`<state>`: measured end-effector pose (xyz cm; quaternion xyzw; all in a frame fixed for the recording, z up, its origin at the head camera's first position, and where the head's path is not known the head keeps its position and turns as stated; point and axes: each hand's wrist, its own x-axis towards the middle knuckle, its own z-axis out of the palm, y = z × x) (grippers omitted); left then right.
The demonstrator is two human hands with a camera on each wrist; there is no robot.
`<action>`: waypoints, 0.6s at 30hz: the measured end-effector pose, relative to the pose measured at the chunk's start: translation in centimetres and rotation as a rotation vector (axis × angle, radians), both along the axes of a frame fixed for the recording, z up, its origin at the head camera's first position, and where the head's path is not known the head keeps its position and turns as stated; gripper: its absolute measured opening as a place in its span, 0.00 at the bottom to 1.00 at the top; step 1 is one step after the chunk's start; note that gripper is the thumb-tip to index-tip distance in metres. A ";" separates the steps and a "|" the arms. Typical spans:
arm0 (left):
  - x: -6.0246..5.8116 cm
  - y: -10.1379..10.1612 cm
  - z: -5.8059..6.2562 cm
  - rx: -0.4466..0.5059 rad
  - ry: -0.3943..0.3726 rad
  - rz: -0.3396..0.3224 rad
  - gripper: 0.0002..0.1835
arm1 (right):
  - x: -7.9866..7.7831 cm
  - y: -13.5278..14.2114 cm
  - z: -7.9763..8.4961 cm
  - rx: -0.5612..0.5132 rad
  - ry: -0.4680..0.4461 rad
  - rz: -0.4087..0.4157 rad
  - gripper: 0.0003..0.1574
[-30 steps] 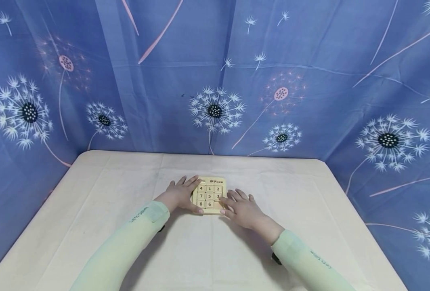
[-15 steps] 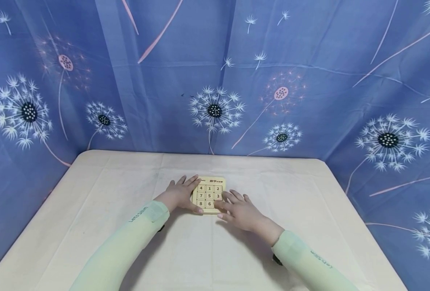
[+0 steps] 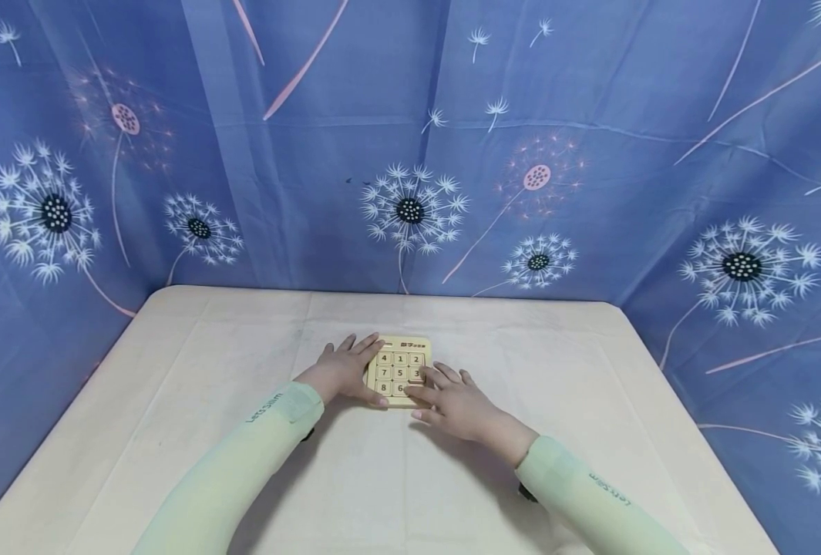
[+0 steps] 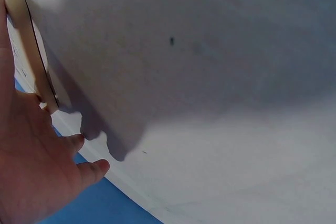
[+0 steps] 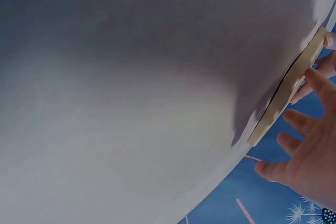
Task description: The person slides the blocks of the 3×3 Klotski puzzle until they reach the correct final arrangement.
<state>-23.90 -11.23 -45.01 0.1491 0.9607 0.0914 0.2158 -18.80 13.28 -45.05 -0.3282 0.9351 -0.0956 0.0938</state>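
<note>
A yellow sliding number puzzle (image 3: 392,366) lies flat on the table, its tiles reading 4 1 2, 7 5 3 and 8 6 in rows. My left hand (image 3: 343,375) holds the board's left side, thumb by the lower left corner and a finger at the upper left. Over the lower right of the board reaches my right hand (image 3: 460,406), its index fingertip at the 6 tile and another fingertip near the 3. The bottom right slot is partly hidden under those fingers. Both wrist views show the puzzle's edge (image 4: 34,51) beside the hands.
The pale cloth-covered table (image 3: 243,331) spreads around the puzzle. Blue dandelion-print curtains (image 3: 313,154) stand behind it and along both sides. Light green sleeves (image 3: 243,455) cover both forearms.
My right hand has shifted slightly left and down, its index finger going from beside the 3 tile to the 6 tile. The left hand and puzzle stay put.
</note>
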 end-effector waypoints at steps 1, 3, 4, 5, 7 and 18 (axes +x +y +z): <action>0.0 0.0 0.0 0.001 0.000 0.000 0.65 | 0.0 0.0 0.0 0.000 -0.001 -0.001 0.31; 0.0 0.0 0.1 0.004 0.000 -0.002 0.64 | 0.0 0.1 0.0 -0.001 -0.003 -0.002 0.31; 0.1 0.0 0.1 0.004 0.000 -0.001 0.65 | 0.0 0.1 0.0 -0.002 -0.003 -0.003 0.31; 0.1 0.0 0.1 0.005 0.000 0.000 0.65 | 0.0 0.1 0.0 -0.004 -0.002 -0.003 0.31; 0.1 0.0 0.1 0.005 0.001 0.001 0.65 | 0.0 0.1 0.0 -0.005 0.001 -0.002 0.30; -0.1 0.0 -0.1 -0.006 0.010 -0.008 0.65 | -0.1 0.3 -0.3 -0.005 0.001 -0.013 0.30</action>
